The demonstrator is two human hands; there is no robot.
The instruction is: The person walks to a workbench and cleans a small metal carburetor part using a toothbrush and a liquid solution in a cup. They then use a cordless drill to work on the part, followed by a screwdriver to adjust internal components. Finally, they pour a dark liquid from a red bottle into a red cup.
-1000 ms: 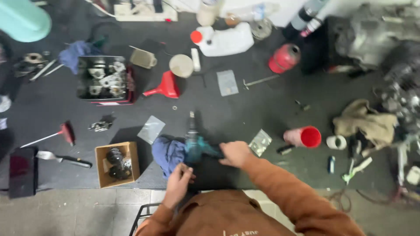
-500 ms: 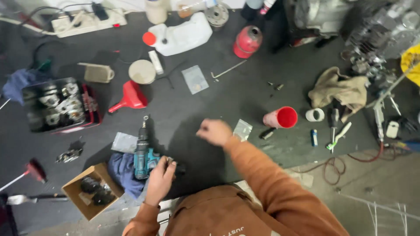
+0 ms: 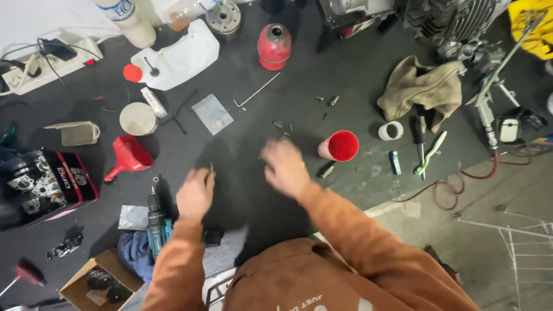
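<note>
Both hands hover between drill and red cup.

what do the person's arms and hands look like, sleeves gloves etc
Both arms are covered down to the wrist by long, loose sleeves of rust-orange cloth, part of the same orange garment that covers the chest, which carries small pale lettering near the bottom edge of the view. The left hand and right hand are bare, with no gloves. No watch or rings can be made out; the right hand is motion-blurred.
</note>
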